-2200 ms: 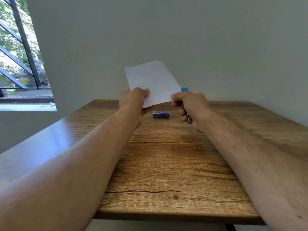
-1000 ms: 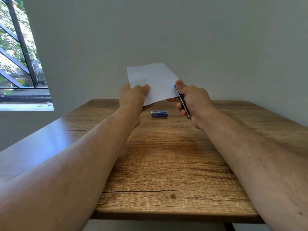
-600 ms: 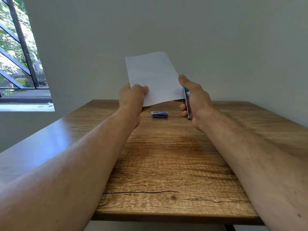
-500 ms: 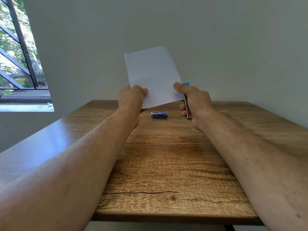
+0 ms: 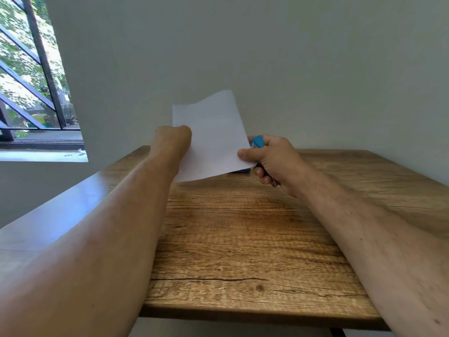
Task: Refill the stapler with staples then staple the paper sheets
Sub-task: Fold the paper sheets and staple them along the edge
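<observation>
Lowered since earlier, the paper sheets [image 5: 209, 135] hang above the surface's [image 5: 243, 239] far side, left hand [image 5: 171, 142] pinching one edge, right hand [image 5: 269, 158] grasping stapler [image 5: 257, 141] and corner. Light, floppy; grip near the corner.

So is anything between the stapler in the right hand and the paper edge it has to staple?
Nothing visible. The right hand grips the blue stapler right at the right edge of the paper sheets, thumb on the paper. The left hand holds the opposite edge. The staple box lies on the table below, partly hidden.
</observation>
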